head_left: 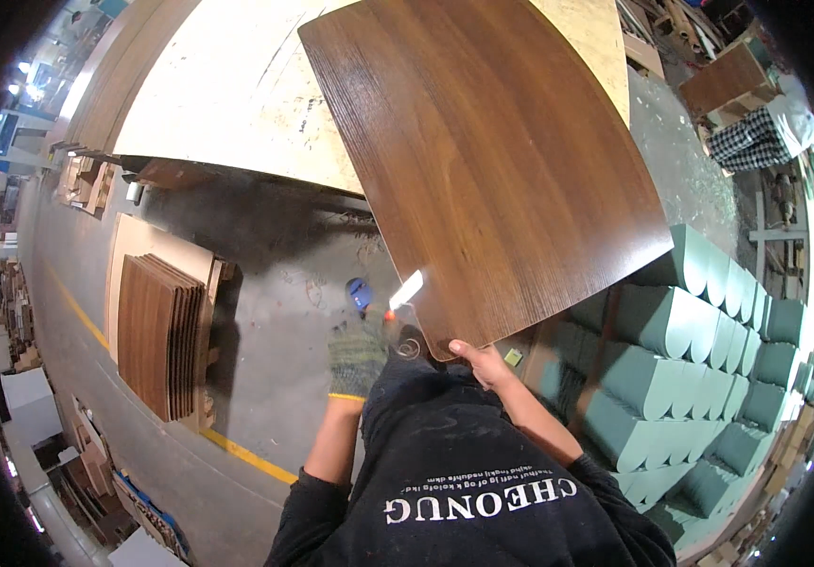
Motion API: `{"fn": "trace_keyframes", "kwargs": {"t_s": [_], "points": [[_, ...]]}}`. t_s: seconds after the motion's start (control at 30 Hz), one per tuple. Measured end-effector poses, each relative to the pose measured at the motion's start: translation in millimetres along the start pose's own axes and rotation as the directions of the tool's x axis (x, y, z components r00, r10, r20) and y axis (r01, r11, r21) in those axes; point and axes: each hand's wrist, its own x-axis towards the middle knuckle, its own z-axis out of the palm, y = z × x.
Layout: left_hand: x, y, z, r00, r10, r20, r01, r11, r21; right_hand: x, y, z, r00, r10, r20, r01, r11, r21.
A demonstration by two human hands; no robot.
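A large brown wood-grain panel [502, 180] lies tilted in front of me, partly over a pale board-topped table. My bare right hand [484, 365] grips its near corner, thumb on top and the fingers hidden below. My left hand [358, 357], in a grey-green work glove with a yellow cuff, is beside the panel's left edge, slightly blurred. It is closed on a small hand tool with a flat white blade [407, 289] and an orange-red part; its exact kind is unclear. The blade is by the panel's edge; I cannot tell whether they touch.
Under the panel, the pale tabletop [227, 94] spans the back. Brown panels [156, 331] stand stacked at left on wood supports. Several green folded bundles [662, 378] are piled at right. A blue object [360, 294] shows near the floor. Another person [766, 132] works at far right.
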Motion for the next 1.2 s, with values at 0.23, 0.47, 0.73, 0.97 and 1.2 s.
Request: {"fn": "trace_keyframes", "kwargs": {"t_s": [0.23, 0.47, 0.73, 0.97, 1.2], "points": [[97, -26, -14, 0.924, -0.214, 0.317, 0.202, 0.977, 0.072, 0, -3, -3, 0.999, 0.034, 0.005, -0.034, 0.999, 0.023], [176, -71, -15, 0.967, -0.174, 0.186, 0.159, 0.983, 0.089, -3, -1, -2, 0.998, 0.062, -0.006, -0.062, 0.998, 0.006], [260, -112, -24, 0.986, -0.141, 0.088, 0.131, 0.985, 0.108, -7, -5, 4, 0.997, 0.06, -0.037, -0.061, 0.998, -0.008], [336, -155, -25, 0.983, -0.159, 0.089, 0.152, 0.985, 0.083, -11, 17, -5, 0.997, 0.022, -0.076, -0.024, 0.999, -0.021], [439, -215, -9, 0.997, -0.025, -0.073, 0.023, 1.0, -0.02, -39, 19, 1, 0.985, 0.086, -0.146, -0.079, 0.995, 0.058]]}}
